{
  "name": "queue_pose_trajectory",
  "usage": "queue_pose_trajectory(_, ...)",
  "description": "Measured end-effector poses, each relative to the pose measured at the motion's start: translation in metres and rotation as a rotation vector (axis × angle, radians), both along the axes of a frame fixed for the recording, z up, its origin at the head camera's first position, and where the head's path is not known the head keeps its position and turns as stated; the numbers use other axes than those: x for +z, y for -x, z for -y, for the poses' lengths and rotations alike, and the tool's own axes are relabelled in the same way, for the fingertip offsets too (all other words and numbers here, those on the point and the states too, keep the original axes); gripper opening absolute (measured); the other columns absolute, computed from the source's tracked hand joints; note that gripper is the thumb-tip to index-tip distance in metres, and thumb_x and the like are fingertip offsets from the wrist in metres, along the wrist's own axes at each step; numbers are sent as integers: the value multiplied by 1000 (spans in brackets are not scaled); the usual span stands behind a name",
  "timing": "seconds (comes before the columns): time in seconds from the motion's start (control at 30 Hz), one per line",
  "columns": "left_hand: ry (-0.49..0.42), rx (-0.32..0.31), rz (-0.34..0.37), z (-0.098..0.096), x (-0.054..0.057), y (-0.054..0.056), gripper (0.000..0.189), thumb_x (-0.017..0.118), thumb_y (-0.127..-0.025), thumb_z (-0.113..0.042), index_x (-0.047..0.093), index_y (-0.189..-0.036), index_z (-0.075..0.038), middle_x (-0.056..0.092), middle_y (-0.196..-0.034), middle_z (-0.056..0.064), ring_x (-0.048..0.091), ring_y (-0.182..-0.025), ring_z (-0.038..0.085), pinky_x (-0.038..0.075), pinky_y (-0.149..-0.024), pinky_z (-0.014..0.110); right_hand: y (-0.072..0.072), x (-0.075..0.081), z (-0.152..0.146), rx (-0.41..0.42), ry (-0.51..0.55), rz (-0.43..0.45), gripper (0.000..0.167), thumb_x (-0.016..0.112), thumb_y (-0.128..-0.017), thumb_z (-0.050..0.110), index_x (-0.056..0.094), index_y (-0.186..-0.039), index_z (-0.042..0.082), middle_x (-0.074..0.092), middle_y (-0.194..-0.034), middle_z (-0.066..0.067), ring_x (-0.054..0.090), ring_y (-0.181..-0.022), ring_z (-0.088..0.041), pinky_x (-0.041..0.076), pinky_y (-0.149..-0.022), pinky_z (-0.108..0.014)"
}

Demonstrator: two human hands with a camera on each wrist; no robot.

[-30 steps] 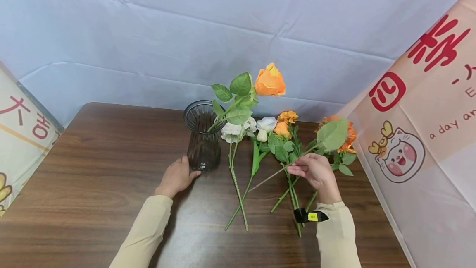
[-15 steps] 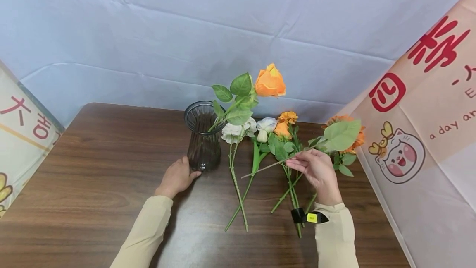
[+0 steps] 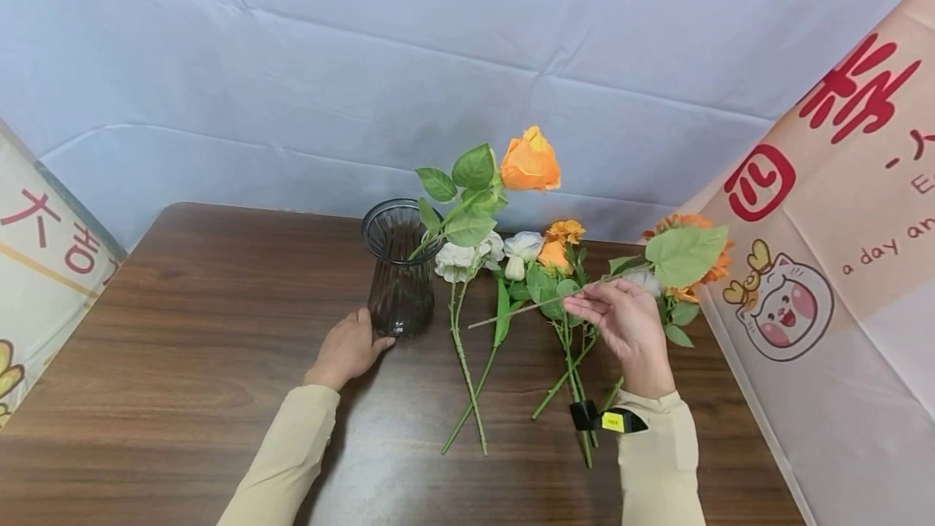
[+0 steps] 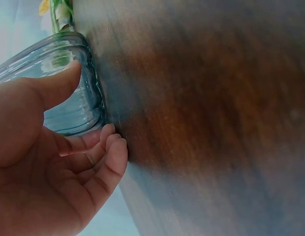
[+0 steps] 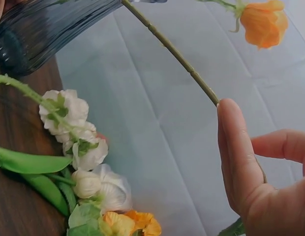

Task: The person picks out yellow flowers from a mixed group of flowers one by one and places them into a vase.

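Observation:
A ribbed, smoky glass vase (image 3: pixel 400 299) stands upright on the wooden table. My left hand (image 3: pixel 352 347) holds its base, thumb on one side and fingertips at the bottom edge in the left wrist view. An orange rose (image 3: pixel 531 159) with green leaves leans out of the vase to the right. My right hand (image 3: pixel 622 329) pinches a thin flower stem (image 5: pixel 179 59) between thumb and fingers, above the lying flowers. Its bare end points left toward the vase; a large green leaf (image 3: pixel 687 255) shows beyond the hand. The flower's head is mostly hidden behind the hand.
White flowers (image 3: pixel 456 260), a pale tulip-like bud (image 3: pixel 514 267) and small orange flowers (image 3: pixel 566 231) lie right of the vase, stems toward me. Larger orange blooms (image 3: pixel 712 262) lie at the far right. A pale cloth wall (image 3: pixel 292 88) rises behind the table.
The right hand has turned the held stem flatter; its bare end has risen and shifted slightly left, its leaf moved right. The left hand and vase have stayed put.

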State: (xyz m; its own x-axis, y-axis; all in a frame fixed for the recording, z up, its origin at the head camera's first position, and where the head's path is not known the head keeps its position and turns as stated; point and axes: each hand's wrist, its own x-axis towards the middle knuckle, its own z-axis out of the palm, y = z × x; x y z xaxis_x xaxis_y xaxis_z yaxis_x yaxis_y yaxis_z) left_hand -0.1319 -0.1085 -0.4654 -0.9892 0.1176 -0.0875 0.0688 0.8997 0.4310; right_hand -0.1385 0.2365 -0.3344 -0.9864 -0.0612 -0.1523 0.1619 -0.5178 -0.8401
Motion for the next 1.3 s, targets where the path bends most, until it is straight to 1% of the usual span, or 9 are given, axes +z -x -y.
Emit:
queue_pose_trajectory(0.1,0,-2,-5,0,0,0,53,63,-85,-35,45,-104,11,54,-90,24,56,-87,41,44,-77,49,1,4,1,6,-2,-24,28,34,-91,-13,55,-73,-10,61,-69,-23,66,-67,-31,53,-70,-40)
queue_pose_trajectory(0.23,0,-1,2,0,1,0,54,63,-86,-35,45,-106,11,54,-92,25,55,-88,41,44,-78,49,2,9,4,0,13,-41,26,38,-91,-13,55,-72,-9,61,-70,-23,66,-70,-32,52,-71,-40)
queue_pose_trajectory(0.47,0,2,10,0,1,-1,54,62,-86,-35,44,-107,12,54,-93,25,55,-89,41,44,-78,49,3,22,14,-33,94,-61,22,41,-89,-15,51,-70,-9,59,-70,-21,65,-69,-36,52,-70,-42)
queue_pose_trajectory(0.6,1,3,11,0,1,0,54,62,-86,-35,45,-107,11,54,-93,25,55,-89,41,44,-78,49,5,30,20,-54,110,-76,21,42,-88,-15,50,-70,-8,58,-70,-20,65,-68,-36,52,-69,-42)
queue_pose_trajectory(0.8,2,5,19,0,1,0,55,62,-86,-36,44,-109,12,54,-95,26,55,-90,41,44,-79,49,9,41,30,-78,104,-143,20,44,-87,-15,51,-70,-9,58,-68,-21,65,-66,-36,53,-67,-42)
queue_pose_trajectory(0.93,4,9,23,-1,1,0,56,62,-86,-35,44,-110,12,54,-96,26,55,-91,41,44,-79,49,10,48,37,-74,103,-190,19,44,-87,-15,49,-70,-9,58,-69,-21,65,-66,-35,53,-68,-42)
queue_pose_trajectory(1.13,1,7,24,-1,2,-1,56,62,-86,-35,44,-111,12,54,-96,26,55,-91,41,44,-79,49,12,56,50,-61,65,-251,17,43,-87,-16,47,-72,-8,57,-71,-20,66,-68,-34,52,-70,-43)
queue_pose_trajectory(1.3,8,7,27,-1,2,-1,56,62,-86,-35,44,-110,12,54,-94,25,55,-89,40,44,-78,49,14,62,60,-68,32,-288,17,42,-87,-17,46,-73,-7,59,-72,-19,66,-67,-33,52,-69,-43)
